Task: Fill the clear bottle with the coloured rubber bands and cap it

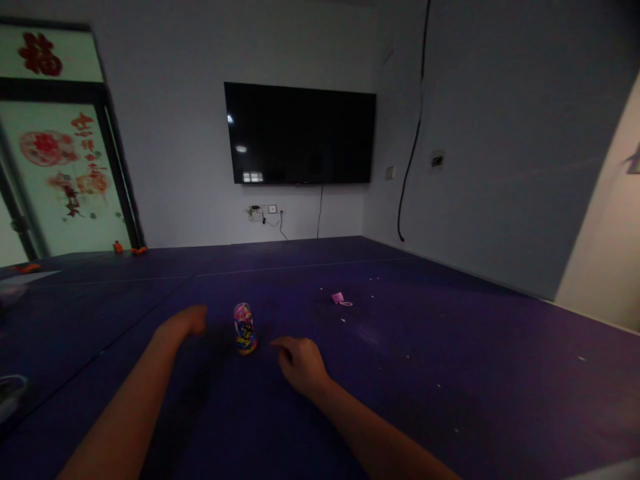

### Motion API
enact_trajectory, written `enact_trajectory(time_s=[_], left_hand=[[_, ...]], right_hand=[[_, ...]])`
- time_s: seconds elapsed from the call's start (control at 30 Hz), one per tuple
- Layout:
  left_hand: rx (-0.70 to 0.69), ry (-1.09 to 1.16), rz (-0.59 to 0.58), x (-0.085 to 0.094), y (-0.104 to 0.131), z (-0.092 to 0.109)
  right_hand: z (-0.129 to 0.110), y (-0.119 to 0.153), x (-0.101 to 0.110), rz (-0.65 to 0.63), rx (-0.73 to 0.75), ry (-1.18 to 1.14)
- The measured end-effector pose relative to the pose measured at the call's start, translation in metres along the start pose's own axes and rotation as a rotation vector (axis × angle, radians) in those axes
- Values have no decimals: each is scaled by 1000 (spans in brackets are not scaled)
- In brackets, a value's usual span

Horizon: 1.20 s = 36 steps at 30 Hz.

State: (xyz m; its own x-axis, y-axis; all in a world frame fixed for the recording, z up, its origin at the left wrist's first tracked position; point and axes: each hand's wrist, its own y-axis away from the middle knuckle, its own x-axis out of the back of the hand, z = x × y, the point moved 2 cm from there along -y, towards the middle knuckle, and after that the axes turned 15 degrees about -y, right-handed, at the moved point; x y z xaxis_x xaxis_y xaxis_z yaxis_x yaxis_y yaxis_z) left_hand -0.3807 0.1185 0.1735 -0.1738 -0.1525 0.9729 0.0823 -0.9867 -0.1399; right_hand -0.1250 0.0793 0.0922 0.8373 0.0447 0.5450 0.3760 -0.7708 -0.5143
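Observation:
A colourful cylindrical can (245,330), printed in pink, yellow and blue, stands upright on the dark purple floor mat (400,400). To its left is my left hand (193,320), apart from the can; its fingers bend away from view and are mostly hidden. My right hand (303,363) is on the can's other side, its index finger stretched toward the can without touching it. The thumb sits apart below that finger, and I see nothing in this hand. Farther off to the right lies a small pink object (338,298) with a loop.
Small white scraps (343,321) are scattered over the mat. Orange items (139,251) lie by the glass door (60,173). A clear, rounded object (13,397) is at the left edge. A television (300,133) and a hanging black cable (415,143) are on the walls.

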Motion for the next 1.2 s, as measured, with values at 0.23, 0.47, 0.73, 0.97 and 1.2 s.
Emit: enact_trajectory(time_s=[0.23,0.47,0.73,0.97,1.2], left_hand=[[-287,-94,184,47,7,47],[-345,-170,115,29,7,56],[-404,-122,45,37,12,61],[-459,15,35,42,17,66],[-412,82,72,50,23,70]], right_hand=[[-2,0,-1,-12,18,4],[-1,0,-1,-43,2,12],[-1,0,-2,-76,4,29],[-1,-1,-2,-71,4,17],[-3,-1,-1,-97,-6,43]])
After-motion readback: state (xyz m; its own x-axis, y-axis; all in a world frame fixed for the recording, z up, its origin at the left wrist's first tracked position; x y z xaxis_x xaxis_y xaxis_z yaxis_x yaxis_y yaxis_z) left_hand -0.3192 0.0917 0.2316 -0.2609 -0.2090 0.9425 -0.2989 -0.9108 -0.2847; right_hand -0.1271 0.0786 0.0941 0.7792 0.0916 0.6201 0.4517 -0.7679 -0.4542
